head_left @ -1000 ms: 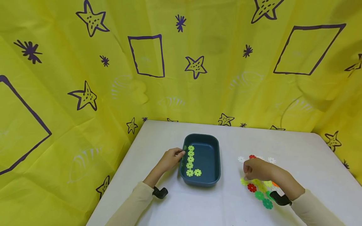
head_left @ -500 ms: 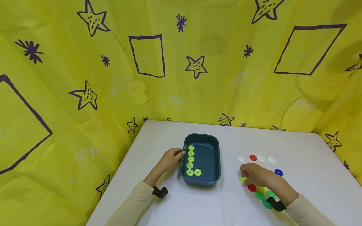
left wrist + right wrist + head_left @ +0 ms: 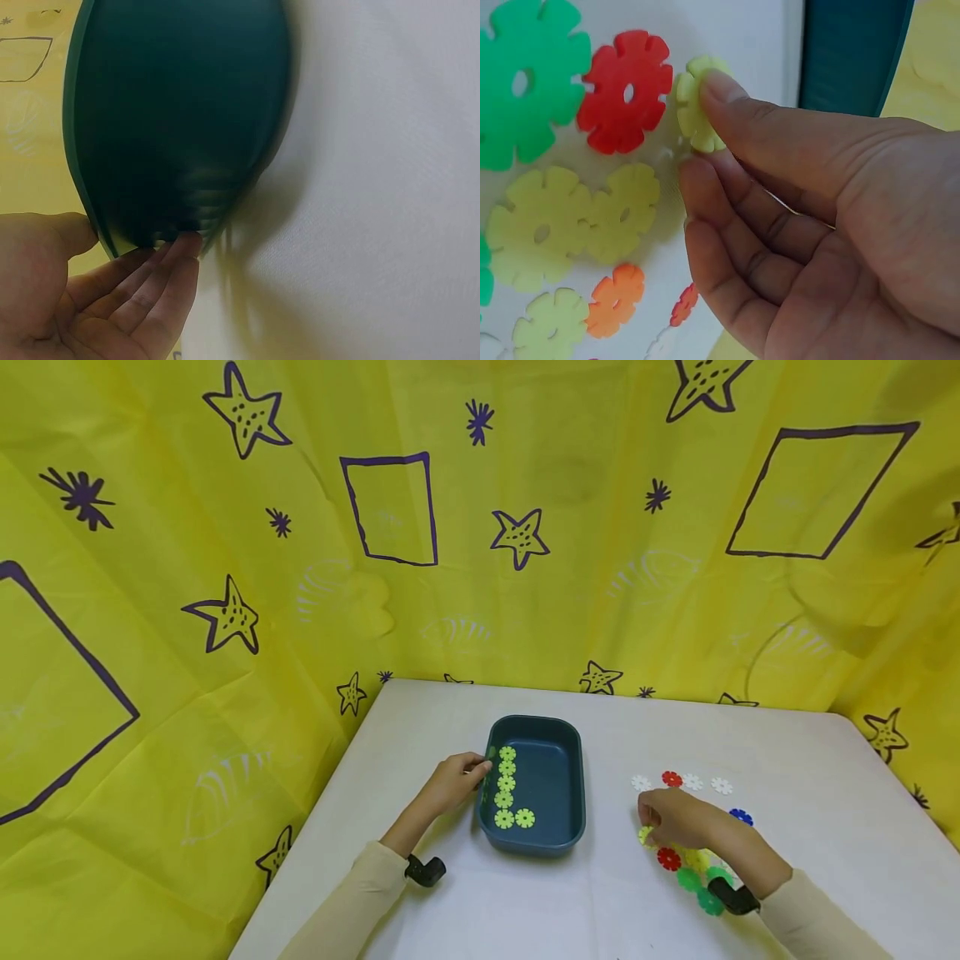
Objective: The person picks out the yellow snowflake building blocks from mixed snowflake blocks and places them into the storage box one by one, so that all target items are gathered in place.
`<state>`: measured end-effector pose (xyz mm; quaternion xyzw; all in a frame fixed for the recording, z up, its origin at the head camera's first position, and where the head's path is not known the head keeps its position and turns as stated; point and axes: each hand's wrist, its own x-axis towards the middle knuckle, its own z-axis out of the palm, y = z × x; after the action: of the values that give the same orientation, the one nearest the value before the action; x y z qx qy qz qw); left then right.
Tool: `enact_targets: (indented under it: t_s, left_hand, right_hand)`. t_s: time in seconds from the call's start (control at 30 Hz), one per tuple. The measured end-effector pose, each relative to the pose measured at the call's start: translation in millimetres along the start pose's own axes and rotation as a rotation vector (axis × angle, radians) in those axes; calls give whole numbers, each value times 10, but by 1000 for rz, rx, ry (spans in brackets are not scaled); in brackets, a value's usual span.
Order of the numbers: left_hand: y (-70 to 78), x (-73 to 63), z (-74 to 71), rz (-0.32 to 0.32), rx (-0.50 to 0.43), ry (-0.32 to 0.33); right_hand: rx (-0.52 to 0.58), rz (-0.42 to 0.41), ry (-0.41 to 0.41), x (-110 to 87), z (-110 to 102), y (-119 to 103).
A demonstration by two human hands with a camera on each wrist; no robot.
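My left hand (image 3: pixel 452 782) grips the left side of a dark teal tub (image 3: pixel 572 777). In the left wrist view its thumb meets the tub's rim and the fingertips (image 3: pixel 187 244) lie against its wall. Inside the tub, yellow-green flower discs (image 3: pixel 506 783) form an L along the left side. My right hand (image 3: pixel 686 818) is low over the loose discs. Between thumb and index finger it pinches a yellow-green flower disc (image 3: pixel 695 112), partly hidden by the thumb. A red flower disc (image 3: pixel 630 94) and yellow flower discs (image 3: pixel 544 225) lie beside it.
Green discs (image 3: pixel 709 901) lie in front of my right hand, a blue disc (image 3: pixel 741 817) behind the wrist, and white discs (image 3: pixel 722 785) with a red one farther back. The white table (image 3: pixel 435 710) ends at a yellow patterned curtain (image 3: pixel 450 610). Each wrist wears a black camera (image 3: pixel 426 871).
My right hand has shifted slightly left and nearer to me, uncovering the red and blue discs behind it. Its fingers have come onto the yellow-green disc. The left hand and tub stay put.
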<state>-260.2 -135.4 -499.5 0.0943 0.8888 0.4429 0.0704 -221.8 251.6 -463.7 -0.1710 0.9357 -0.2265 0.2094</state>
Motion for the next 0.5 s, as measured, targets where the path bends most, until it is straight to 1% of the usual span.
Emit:
enact_targets:
  t_s: [0.17,0.37,0.5]
  left_hand:
    - [1,0,-9,12,-4,0]
    - [16,-4,-18,4,-12,-2]
    - [16,-3,-19,2,-9,-7]
  right_hand:
    - [16,-68,-13,39,-50,82]
    - [109,-149,-86,154,-98,197]
    - [116,-219,-104,234,-126,236]
